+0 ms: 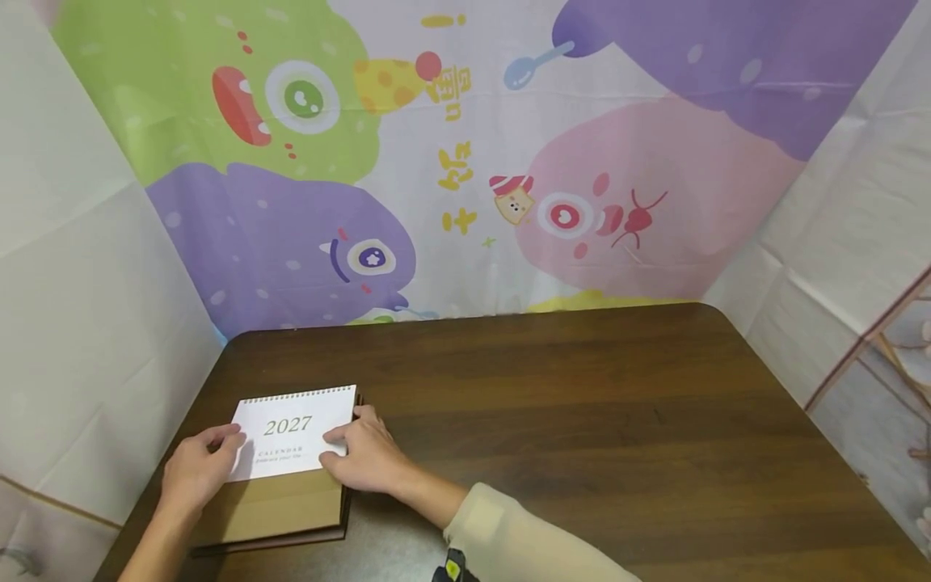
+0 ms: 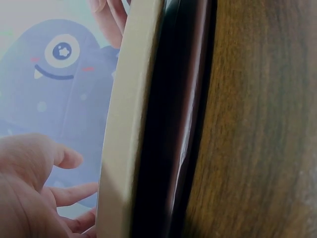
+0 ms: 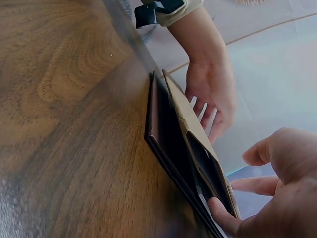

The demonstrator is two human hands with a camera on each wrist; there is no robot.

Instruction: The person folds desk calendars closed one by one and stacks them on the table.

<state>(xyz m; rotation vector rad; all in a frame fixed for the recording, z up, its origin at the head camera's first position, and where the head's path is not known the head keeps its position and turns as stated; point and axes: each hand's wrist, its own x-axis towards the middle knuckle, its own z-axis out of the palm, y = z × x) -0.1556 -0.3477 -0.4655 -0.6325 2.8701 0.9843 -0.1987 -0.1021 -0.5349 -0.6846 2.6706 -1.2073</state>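
Note:
A desk calendar [image 1: 287, 440] with a white spiral-bound "2027" page lies tilted at the table's left side. Its tan board [image 1: 280, 505] shows below the page. In the right wrist view, a dark brown panel [image 3: 161, 106] under the tan board [image 3: 185, 109] stands apart from it, leaving a dark gap. My left hand [image 1: 200, 465] touches the page's left edge, its fingers [image 2: 74, 194] extended in the left wrist view. At the right edge, my right hand [image 1: 371, 453] holds the calendar, thumb and a finger over the page. Another finger [image 3: 223, 214] reaches into the side edge.
The dark wood table [image 1: 582, 436] stretches to the right of the calendar. A cloth backdrop [image 1: 465, 162] with cartoon monsters hangs behind it, and pale sheets [image 1: 80, 267] stand at both sides. A dark strap [image 1: 454, 566] sits by my right sleeve [image 1: 524, 533].

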